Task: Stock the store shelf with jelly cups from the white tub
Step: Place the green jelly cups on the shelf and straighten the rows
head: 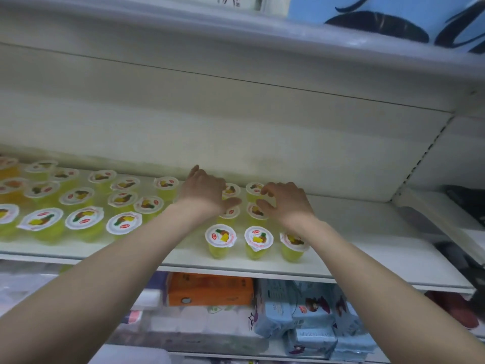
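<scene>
left hand point(203, 191): mine, reaching over the white shelf point(367, 248) among the jelly cups point(220, 240). Fingers are spread pretty flat with the thumb out toward the right; whether my grip has a cup under the palm, I can't tell.
right hand point(284, 203): fingers curled down over the back cups, fingertips at one lid point(255, 189). Looks like touching, but whether I'm actually pinching it I can't tell.
cups: yellow-green with white fruit-print lids. A bunch on the left, loosely lined up; a neater block under my hands, three of them in front.
white tub: not in view.
below: an orange box point(210, 288) and pale blue packs point(309, 316) on the lower shelf.
</scene>
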A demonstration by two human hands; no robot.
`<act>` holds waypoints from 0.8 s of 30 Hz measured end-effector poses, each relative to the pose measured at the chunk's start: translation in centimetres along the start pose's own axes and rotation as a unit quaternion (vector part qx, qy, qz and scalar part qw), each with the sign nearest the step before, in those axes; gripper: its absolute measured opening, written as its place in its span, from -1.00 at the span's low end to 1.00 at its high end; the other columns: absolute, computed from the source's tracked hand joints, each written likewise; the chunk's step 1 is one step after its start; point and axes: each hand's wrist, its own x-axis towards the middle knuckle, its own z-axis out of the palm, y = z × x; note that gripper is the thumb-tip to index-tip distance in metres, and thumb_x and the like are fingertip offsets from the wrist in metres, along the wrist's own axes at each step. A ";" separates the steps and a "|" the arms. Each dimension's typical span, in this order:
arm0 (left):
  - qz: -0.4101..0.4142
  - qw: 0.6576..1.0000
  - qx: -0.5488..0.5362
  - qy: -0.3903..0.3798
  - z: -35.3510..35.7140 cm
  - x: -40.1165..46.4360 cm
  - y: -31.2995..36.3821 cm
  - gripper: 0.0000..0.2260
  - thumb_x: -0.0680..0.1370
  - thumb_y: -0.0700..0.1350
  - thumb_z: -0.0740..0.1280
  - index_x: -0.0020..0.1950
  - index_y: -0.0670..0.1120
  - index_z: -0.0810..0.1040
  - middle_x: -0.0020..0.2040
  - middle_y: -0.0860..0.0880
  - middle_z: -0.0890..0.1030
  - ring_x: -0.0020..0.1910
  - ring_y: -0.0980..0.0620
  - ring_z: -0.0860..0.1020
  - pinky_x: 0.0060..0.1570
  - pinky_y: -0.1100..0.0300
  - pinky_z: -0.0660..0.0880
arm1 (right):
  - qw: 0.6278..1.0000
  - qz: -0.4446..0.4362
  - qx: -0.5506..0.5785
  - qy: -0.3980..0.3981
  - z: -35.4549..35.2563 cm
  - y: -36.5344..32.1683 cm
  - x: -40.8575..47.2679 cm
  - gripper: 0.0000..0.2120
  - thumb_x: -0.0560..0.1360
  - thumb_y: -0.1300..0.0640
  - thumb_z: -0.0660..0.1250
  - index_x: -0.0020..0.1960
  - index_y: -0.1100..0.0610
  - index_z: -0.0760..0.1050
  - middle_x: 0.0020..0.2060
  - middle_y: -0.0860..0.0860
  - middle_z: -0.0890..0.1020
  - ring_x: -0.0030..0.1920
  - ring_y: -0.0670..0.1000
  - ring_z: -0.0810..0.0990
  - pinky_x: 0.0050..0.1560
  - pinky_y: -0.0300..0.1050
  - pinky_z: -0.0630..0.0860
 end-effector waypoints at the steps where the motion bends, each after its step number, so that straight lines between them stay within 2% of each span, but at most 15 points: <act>1: -0.002 1.000 0.002 0.015 -0.1 0.5 -0.1 -0.44 0.48 0.37 0.16 0.28 0.03 0.51 0.14 -0.02 0.59 0.33 -0.08 0.37 0.49 0.06 -0.04 | 1.000 0.000 -0.005 0.001 0.0 0.2 0.6 -0.67 0.55 -0.12 0.22 0.26 -0.03 0.44 0.17 -0.02 0.57 0.23 0.09 0.41 0.21 0.01 0.33; 6: 0.005 1.000 0.003 -0.001 0.2 3.1 0.1 -0.47 0.52 0.32 0.15 0.36 0.04 0.45 0.22 -0.04 0.57 0.34 -0.12 0.36 0.47 0.02 0.02 | 1.000 -0.022 -0.019 0.011 0.1 0.6 2.9 -0.70 0.56 -0.08 0.23 0.25 -0.02 0.44 0.11 0.00 0.59 0.21 0.11 0.41 0.17 0.02 0.33; 12: 0.044 0.998 0.007 -0.048 0.9 4.5 -0.2 -0.60 0.51 0.24 0.20 0.24 0.07 0.52 0.21 0.00 0.58 0.27 -0.12 0.43 0.44 -0.02 0.07 | 0.999 -0.028 -0.028 -0.008 1.0 0.6 4.5 -0.69 0.55 -0.12 0.24 0.25 -0.04 0.45 0.08 0.04 0.61 0.21 0.14 0.42 0.15 0.03 0.32; 15: 0.042 0.999 0.011 -0.028 1.4 5.1 -0.4 -0.64 0.54 0.21 0.21 0.23 0.08 0.53 0.18 0.00 0.60 0.25 -0.12 0.45 0.42 0.01 0.08 | 0.999 -0.029 -0.023 -0.003 1.6 0.7 4.9 -0.70 0.55 -0.10 0.26 0.24 -0.03 0.47 0.05 0.05 0.62 0.20 0.14 0.43 0.12 0.00 0.32; 20: 0.025 0.999 -0.044 0.003 2.2 5.3 -0.5 -0.62 0.56 0.19 0.21 0.28 0.04 0.53 0.16 -0.04 0.62 0.21 -0.11 0.47 0.31 0.09 0.24 | 0.999 -0.032 -0.019 0.006 2.3 0.9 5.3 -0.68 0.54 -0.12 0.26 0.24 -0.04 0.47 0.07 0.05 0.61 0.20 0.14 0.43 0.10 -0.01 0.31; 24: 0.034 0.997 -0.064 0.017 1.9 4.2 -0.6 -0.61 0.55 0.18 0.24 0.32 0.05 0.49 0.25 -0.05 0.54 0.26 -0.11 0.41 0.28 0.08 0.31 | 0.999 -0.032 -0.009 0.004 1.9 1.0 4.6 -0.67 0.55 -0.10 0.26 0.27 -0.03 0.47 0.14 0.03 0.59 0.22 0.14 0.42 0.12 -0.01 0.30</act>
